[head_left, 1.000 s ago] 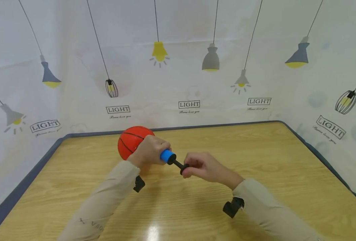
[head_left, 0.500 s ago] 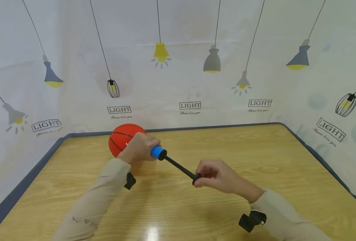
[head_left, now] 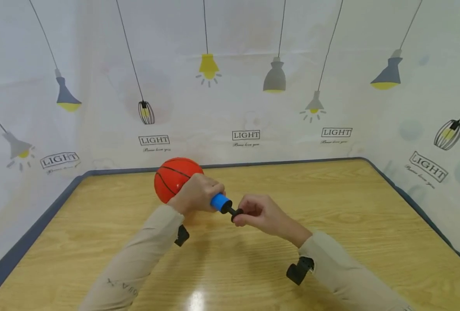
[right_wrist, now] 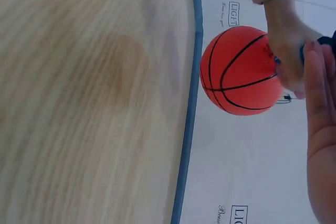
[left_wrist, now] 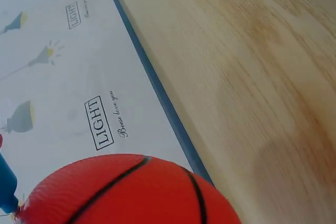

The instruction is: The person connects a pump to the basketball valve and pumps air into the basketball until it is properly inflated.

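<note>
My left hand grips the blue barrel of a hand pump, its fingers curled round it. With thumb and fingers, my right hand pinches the pump's black handle, and only a short stretch of rod shows between handle and barrel. A red basketball with black lines sits beyond the left hand, partly covered by it. In the left wrist view the pump's blue end meets the ball at the lower left. The right wrist view shows the ball beside the left hand.
A wood-grain table spreads beneath both hands. Dark blue edging runs along its back and sides. White walls printed with lamps and lettering stand behind and at both sides.
The right hand first drew the handle out to the lower right, lengthening the rod, then pushed it back nearly to the barrel. Ball and left hand shifted left, then right again.
</note>
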Tool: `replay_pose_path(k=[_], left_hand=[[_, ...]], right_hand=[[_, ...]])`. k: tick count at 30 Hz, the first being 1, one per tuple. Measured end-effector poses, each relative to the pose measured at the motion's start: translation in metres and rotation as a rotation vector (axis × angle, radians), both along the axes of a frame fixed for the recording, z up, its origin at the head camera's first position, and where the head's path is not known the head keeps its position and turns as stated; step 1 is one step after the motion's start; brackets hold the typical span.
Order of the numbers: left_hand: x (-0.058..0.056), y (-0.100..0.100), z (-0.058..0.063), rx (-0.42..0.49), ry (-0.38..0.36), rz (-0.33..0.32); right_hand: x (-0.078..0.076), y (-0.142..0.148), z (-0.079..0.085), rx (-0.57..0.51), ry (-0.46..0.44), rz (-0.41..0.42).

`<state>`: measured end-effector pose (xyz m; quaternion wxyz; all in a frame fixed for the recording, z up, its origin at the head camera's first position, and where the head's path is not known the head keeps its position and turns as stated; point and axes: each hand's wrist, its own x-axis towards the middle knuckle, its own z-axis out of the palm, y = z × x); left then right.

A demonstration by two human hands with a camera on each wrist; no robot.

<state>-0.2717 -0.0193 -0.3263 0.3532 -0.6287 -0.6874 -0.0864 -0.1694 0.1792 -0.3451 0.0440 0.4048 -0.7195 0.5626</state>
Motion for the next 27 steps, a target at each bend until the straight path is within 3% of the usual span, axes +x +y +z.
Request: replay_pose_path(k=[7, 12, 17, 20, 27], left_hand=[[-0.006, -0.013, 0.003, -0.008, -0.037, 0.046], [-0.003, -0.006, 0.004, -0.002, 0.0, 0.069], [0.004, 0.005, 0.005, 0.019, 0.028, 0.073], [0.003, 0.005, 0.003, 0.005, 0.004, 0.052], [-0.006, -0.009, 0.002, 0.01, -0.072, 0.06]], right_hand=[[0.032, 0.018, 0.006, -0.001, 0.049, 0.009], [0.014, 0.017, -0.001, -0.007, 0.092, 0.013], [-0.006, 0.008, -0.003, -0.005, -0.029, -0.031], [-0.003, 0.005, -0.002, -0.008, -0.054, -0.036], [0.026, 0.021, 0.005, -0.041, -0.011, 0.048]])
